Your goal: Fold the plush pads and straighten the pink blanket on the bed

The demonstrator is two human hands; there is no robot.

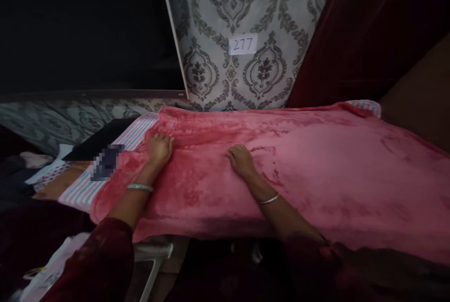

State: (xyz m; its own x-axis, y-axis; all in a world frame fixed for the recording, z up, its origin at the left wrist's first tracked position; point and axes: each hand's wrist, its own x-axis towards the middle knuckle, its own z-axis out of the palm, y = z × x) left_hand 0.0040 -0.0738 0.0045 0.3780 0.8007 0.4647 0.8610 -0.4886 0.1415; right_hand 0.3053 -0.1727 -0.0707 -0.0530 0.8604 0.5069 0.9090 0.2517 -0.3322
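Observation:
A plush pink blanket (316, 152) lies spread over a long table, with darker brushed patches and soft creases at its left part. Near the blanket's left end, my left hand (161, 149) rests with curled fingers closed on the cloth. My right hand (241, 161) is closer to the middle, its fingers also bent in against the plush. The fingertips of both hands are partly hidden. Under the blanket's left edge shows a striped cloth (79, 192) in pale pink, white and grey.
A dark pixelated object (107, 163) lies on the striped cloth. Behind stands a large black screen (87, 30). A paper marked 277 (243, 44) is on the patterned wall. Dark red panelling (351, 34) rises at the right. A white metal frame (154, 251) shows below the table edge.

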